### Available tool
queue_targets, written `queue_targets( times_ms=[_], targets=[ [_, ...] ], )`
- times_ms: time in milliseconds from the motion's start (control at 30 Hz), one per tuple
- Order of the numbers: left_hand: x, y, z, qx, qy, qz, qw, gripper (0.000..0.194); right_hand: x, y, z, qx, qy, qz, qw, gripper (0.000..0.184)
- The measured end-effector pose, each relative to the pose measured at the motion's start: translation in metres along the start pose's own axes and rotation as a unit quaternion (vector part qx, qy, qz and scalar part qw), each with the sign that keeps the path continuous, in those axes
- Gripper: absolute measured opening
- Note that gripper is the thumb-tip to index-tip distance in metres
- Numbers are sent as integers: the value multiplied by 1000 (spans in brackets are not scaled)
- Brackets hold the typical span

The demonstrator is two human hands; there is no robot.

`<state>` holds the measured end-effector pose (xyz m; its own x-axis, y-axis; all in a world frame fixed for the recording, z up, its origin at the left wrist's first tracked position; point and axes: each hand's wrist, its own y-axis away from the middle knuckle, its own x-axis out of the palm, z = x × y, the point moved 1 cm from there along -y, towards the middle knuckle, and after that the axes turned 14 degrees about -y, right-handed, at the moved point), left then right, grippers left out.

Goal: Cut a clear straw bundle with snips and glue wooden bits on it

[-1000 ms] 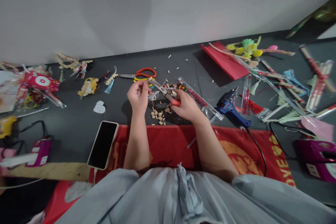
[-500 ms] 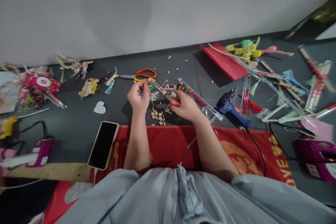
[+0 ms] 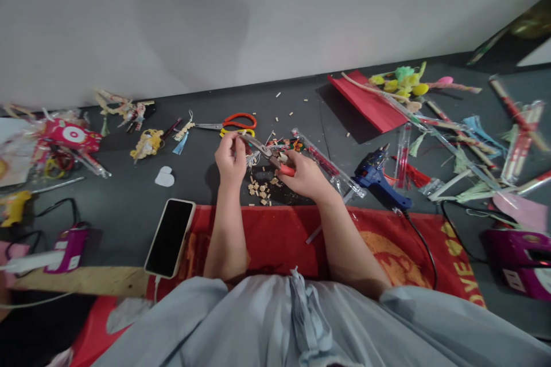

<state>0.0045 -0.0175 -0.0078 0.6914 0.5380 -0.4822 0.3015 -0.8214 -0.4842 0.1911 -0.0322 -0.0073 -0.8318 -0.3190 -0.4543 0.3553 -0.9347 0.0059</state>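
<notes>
My right hand (image 3: 305,176) is closed around red-handled pliers (image 3: 264,151), whose metal jaws point up and left toward my left hand (image 3: 231,159). The left fingers are pinched together at the tip of the jaws; whatever they hold is too small to make out. Below the pliers lies a scatter of small pale wooden bits (image 3: 262,188). A bundle of thin white strands (image 3: 253,157) shows between the hands. Just beyond the left hand lie scissors with orange handles (image 3: 240,120), and a yellow handle shows beside them.
To the right are a blue glue gun (image 3: 376,175), a red paper sheet (image 3: 365,102) and wrapped sticks with tassels (image 3: 465,132). A phone (image 3: 170,238) lies at left, near a white paper cutout (image 3: 165,176). A red cloth (image 3: 279,235) covers the near edge.
My left hand has shifted slightly right and turned a little at the jaws of the pliers. My right hand keeps its hold with hardly any movement.
</notes>
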Motion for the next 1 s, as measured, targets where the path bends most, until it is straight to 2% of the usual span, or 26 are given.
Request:
queue_targets(
  times_ms=[233, 600, 1000],
  targets=[
    [-3, -1, -2, 41, -42, 35, 998, 33, -2, 0, 1, -2, -12, 25, 1000, 21],
    [-1, -1, -6, 35, 16, 67, 997, 31, -3, 1, 0, -2, -20, 32, 999, 21],
    [2, 0, -5, 21, 50, 49, 997, 31, -4, 1, 0, -11, -27, 32, 999, 23]
  ],
)
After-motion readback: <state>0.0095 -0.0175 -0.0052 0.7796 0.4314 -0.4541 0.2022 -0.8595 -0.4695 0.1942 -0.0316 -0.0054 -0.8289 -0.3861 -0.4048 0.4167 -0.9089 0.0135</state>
